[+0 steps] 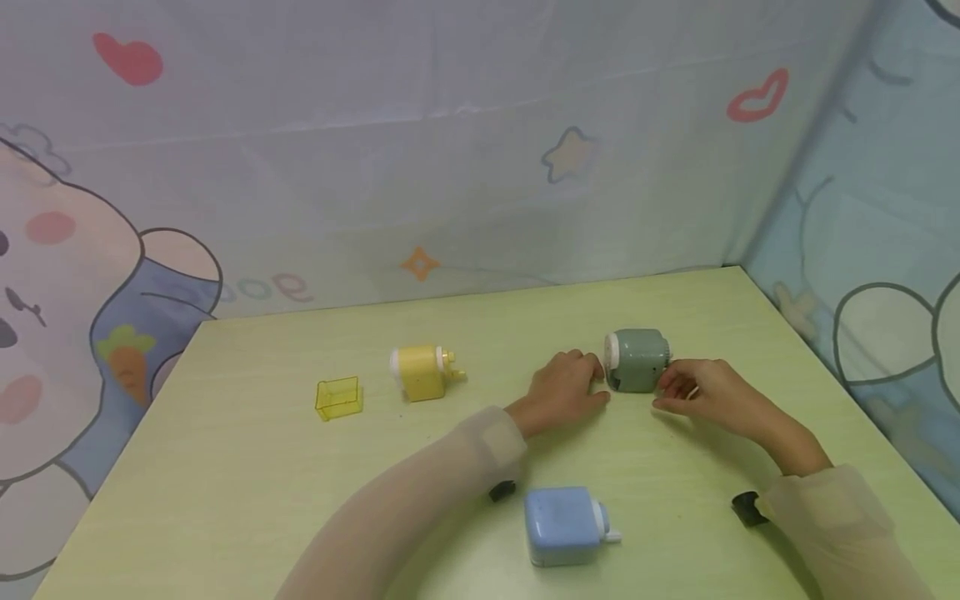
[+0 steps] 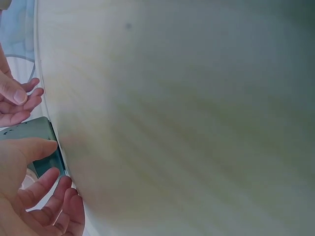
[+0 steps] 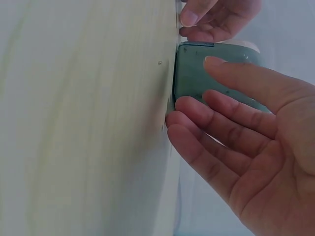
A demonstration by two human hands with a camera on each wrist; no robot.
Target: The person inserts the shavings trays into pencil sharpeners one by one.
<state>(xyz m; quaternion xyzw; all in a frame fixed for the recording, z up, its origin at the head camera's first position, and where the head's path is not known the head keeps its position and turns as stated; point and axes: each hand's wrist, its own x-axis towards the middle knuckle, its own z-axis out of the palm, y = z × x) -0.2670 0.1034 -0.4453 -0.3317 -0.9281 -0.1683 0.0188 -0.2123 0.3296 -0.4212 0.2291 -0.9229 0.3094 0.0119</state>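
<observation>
A dark green crank pencil sharpener [image 1: 639,361] stands on the table at the right, between my two hands. At its left end, beside the pale round face, is my left hand [image 1: 564,390] with loosely bent fingers and nothing in them. My right hand [image 1: 712,396] is at the other end, its thumb and fingers apart. From the right wrist view, the thumb of that hand [image 3: 241,128] overlaps the green body [image 3: 194,73]. In the left wrist view, the left thumb [image 2: 37,147] overlaps the green sharpener [image 2: 29,129] too.
Farther left stands a yellow pencil sharpener [image 1: 422,372] with its crank facing right. Beside it lies a clear yellow shavings drawer [image 1: 339,398]. A blue pencil sharpener [image 1: 562,525] stands near the front, close to the left sleeve [image 1: 442,475]. Printed cloth [image 1: 465,167] hangs behind the table.
</observation>
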